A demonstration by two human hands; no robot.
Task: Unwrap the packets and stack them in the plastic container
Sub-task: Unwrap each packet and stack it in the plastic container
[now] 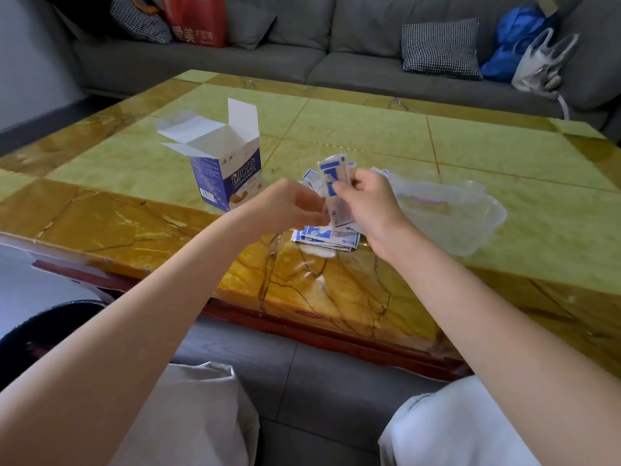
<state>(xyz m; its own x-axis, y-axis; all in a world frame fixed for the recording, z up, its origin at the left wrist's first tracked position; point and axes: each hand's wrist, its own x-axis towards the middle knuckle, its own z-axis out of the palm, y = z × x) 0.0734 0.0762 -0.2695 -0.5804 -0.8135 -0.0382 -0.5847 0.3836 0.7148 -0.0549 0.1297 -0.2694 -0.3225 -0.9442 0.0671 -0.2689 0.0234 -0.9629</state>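
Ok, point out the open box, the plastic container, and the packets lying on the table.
open box [224, 178]: head view, printed blue front face.
plastic container [484, 227]: head view, clear right rim.
packets on the table [327, 237]: head view, top packet of the pile.

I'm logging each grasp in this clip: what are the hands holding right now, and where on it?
The right hand pinches a small bunch of packets at its right edge, about midway up. The left hand meets its lower left edge.

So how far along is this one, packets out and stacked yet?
Early. Done: the box stands open on the table. In hand: the right hand grips a bunch of packets, the left hand at its lower end. Left: a loose pile lies beside the plastic container, where no stack shows.
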